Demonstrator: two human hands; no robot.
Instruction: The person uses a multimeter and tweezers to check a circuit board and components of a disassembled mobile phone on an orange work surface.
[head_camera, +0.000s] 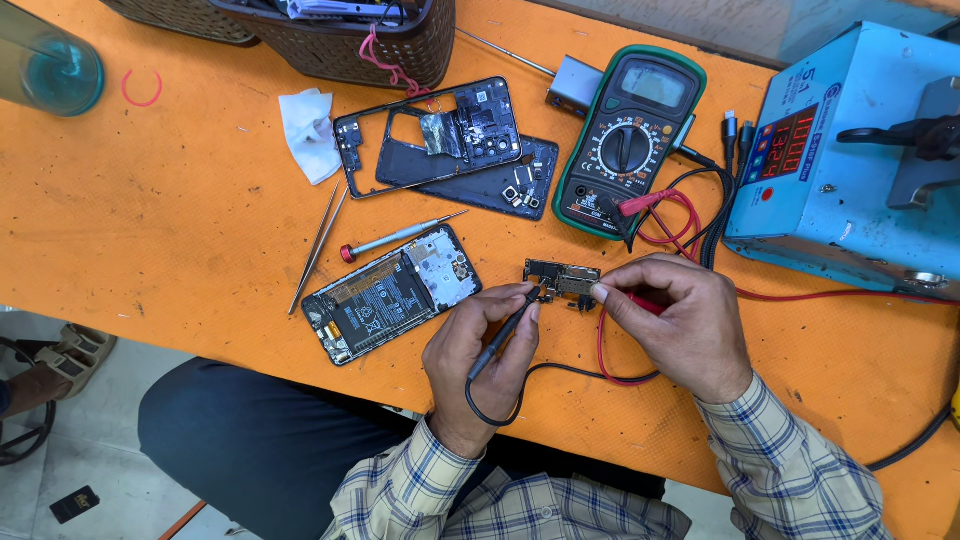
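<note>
- One small circuit board (562, 278) is lain on the orange table (150, 220), just below one green multimeter (628, 135); 
- one black probe (505, 335) is pinched by the left hand (480, 355), its tip at the board's left end; 
- one red probe (640, 303) is pinched by the right hand (675, 320) at the board's right end; 
- one opened phone (390, 293), one screwdriver (395, 238) and one pair of tweezers (318, 250) are seen left of the board.

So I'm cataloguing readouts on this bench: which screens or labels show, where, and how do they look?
Grey rectangular screen on the green-edged black multimeter, top centre.
Red-digit display panel on the blue metal box, right.
White-printed black battery label in the opened phone, left of the left hand.
</note>
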